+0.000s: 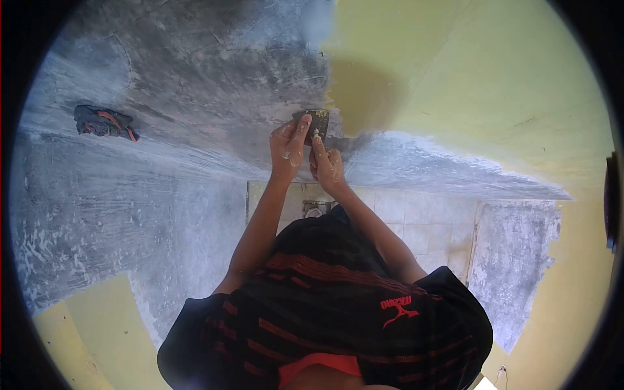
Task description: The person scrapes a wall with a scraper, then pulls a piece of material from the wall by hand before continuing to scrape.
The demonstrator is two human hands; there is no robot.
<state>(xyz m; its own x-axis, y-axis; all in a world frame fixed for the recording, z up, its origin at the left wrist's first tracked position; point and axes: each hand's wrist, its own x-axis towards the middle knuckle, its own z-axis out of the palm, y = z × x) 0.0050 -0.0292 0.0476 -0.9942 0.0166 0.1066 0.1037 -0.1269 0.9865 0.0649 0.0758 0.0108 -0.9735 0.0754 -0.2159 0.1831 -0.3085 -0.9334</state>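
Observation:
A dark, flat scraper (320, 118) is held up against the wall, close to the border between bare grey plaster (221, 71) and yellow-green paint (442, 78). Pale yellow flakes cling to its face. My left hand (288, 148) grips its left side, the thumb laid along the blade. From below, my right hand (328, 168) pinches its lower edge with the other fingers curled in. Whitish residue marks both hands. The scraper's handle, if it has one, is hidden by my hands.
A crumpled dark cloth with orange-red stripes (106, 123) is at the left. Light tiles (422, 224) show below my arms, with a small greyish object (317, 208) near my body. Something dark (611, 201) stands at the far right edge.

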